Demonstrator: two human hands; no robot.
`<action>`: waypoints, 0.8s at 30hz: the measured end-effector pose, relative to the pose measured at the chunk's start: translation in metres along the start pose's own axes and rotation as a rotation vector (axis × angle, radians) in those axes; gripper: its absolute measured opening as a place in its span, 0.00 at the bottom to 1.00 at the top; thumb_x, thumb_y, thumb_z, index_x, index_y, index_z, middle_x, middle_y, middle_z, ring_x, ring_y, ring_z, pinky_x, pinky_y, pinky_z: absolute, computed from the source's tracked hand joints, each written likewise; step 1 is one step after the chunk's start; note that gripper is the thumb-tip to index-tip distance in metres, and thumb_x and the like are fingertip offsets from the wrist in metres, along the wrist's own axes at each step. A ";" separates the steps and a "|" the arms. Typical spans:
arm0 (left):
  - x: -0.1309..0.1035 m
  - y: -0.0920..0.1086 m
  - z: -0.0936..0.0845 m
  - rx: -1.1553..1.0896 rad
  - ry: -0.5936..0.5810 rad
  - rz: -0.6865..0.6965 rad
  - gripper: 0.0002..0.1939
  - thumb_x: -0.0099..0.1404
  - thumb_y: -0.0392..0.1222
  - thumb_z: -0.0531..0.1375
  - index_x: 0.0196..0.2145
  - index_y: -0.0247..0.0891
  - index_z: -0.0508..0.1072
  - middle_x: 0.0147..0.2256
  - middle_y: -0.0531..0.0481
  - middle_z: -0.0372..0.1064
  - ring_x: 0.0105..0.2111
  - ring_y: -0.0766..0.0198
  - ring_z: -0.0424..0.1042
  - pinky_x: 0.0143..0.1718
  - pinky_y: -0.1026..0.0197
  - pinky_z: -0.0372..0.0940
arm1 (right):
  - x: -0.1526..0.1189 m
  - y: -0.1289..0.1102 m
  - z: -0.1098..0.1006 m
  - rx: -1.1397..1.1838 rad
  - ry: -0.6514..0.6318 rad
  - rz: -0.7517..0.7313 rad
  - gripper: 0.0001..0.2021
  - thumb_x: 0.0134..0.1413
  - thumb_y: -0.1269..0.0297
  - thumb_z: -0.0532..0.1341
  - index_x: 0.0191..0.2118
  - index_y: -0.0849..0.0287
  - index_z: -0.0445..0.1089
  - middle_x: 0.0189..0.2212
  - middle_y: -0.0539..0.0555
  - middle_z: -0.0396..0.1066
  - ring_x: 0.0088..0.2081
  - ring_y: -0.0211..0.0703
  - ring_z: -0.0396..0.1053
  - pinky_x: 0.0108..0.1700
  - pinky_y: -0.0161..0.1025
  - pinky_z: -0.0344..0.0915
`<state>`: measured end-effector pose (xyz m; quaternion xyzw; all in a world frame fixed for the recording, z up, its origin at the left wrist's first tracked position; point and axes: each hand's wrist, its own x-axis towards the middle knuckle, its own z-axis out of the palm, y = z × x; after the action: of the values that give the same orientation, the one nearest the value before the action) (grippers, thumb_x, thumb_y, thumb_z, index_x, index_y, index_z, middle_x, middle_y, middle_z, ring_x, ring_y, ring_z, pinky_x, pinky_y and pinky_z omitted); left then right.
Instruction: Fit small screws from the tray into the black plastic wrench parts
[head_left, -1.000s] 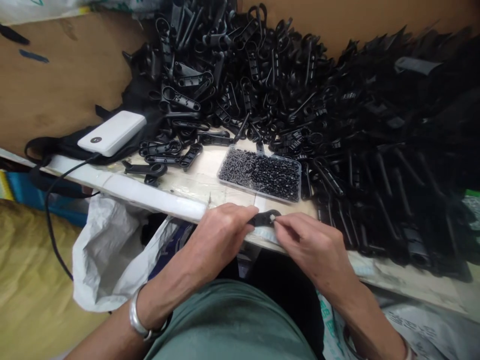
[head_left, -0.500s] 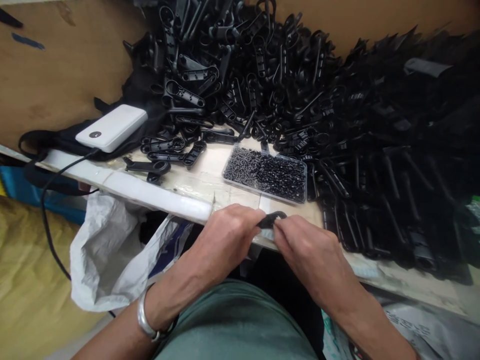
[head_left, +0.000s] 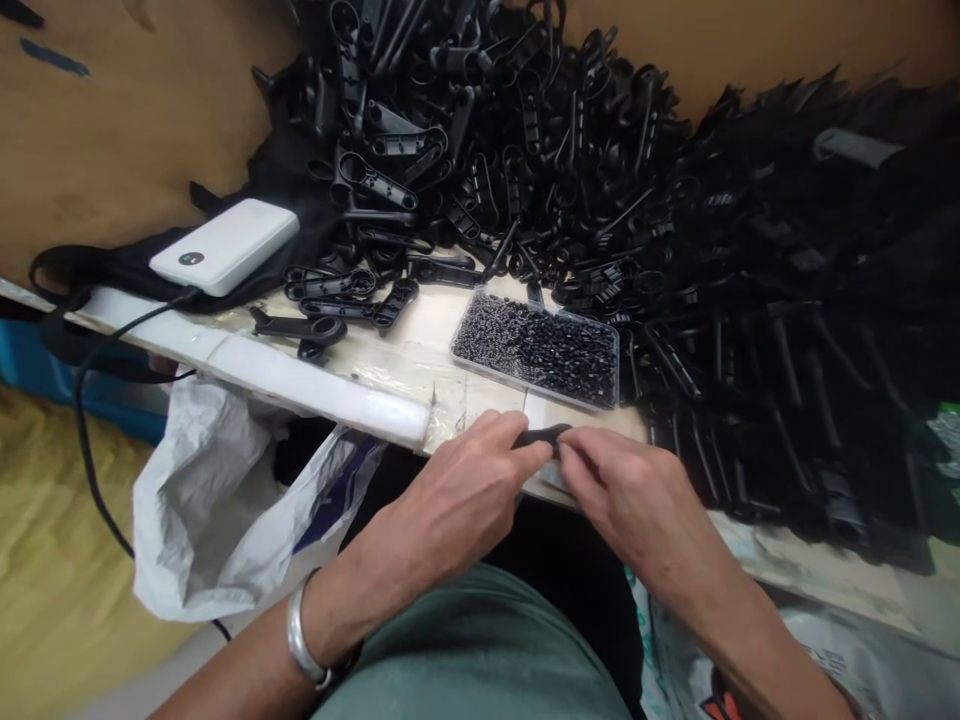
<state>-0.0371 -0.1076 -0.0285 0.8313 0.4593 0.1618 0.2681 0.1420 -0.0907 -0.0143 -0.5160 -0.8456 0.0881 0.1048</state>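
Observation:
My left hand (head_left: 480,475) is closed on a black plastic part (head_left: 541,436) over the front edge of the table. Opposite it, my right hand (head_left: 626,480) pinches the part's right end with thumb and finger. Most of the part is hidden by my fingers; whether the right fingers also hold a tiny piece cannot be made out. Just beyond both hands sits a clear plastic box (head_left: 536,350) filled with small metallic and black pieces. A big heap of black plastic arms with ring ends (head_left: 379,182) lies behind the box.
More black parts (head_left: 787,380) are piled at the right. On the left, a white power bank (head_left: 225,245) with a black cable (head_left: 90,450) rests on dark cloth. A white sack (head_left: 217,510) hangs below the white-padded table edge (head_left: 300,385). Brown board walls (head_left: 112,150) stand behind.
The black part has turned in my fingers, so its ring end shows less. My left thumb and finger have shifted along it. The view has moved slightly.

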 end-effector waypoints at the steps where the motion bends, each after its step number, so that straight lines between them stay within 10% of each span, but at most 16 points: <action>1: 0.000 0.000 0.000 0.003 -0.008 0.000 0.17 0.62 0.23 0.48 0.42 0.38 0.67 0.40 0.48 0.61 0.40 0.61 0.62 0.42 0.59 0.64 | 0.000 -0.001 0.000 -0.040 -0.006 -0.008 0.09 0.59 0.73 0.54 0.27 0.60 0.66 0.22 0.49 0.67 0.23 0.40 0.67 0.27 0.37 0.56; 14: 0.005 -0.008 0.000 -0.042 -0.024 0.037 0.13 0.64 0.25 0.47 0.37 0.36 0.68 0.40 0.46 0.61 0.40 0.60 0.62 0.44 0.55 0.64 | 0.012 -0.040 -0.002 -0.612 -0.079 -0.036 0.12 0.41 0.85 0.56 0.23 0.60 0.64 0.18 0.55 0.66 0.15 0.42 0.64 0.17 0.36 0.46; 24: 0.005 0.005 -0.009 0.125 -0.087 0.049 0.23 0.55 0.20 0.46 0.42 0.39 0.67 0.39 0.48 0.59 0.38 0.60 0.62 0.37 0.58 0.63 | 0.006 0.013 -0.014 0.261 -0.045 0.124 0.12 0.56 0.71 0.57 0.22 0.59 0.67 0.16 0.46 0.66 0.19 0.33 0.63 0.24 0.32 0.56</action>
<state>-0.0357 -0.1025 -0.0185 0.8637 0.4358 0.1030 0.2311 0.1542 -0.0785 -0.0034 -0.5472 -0.7954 0.2153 0.1467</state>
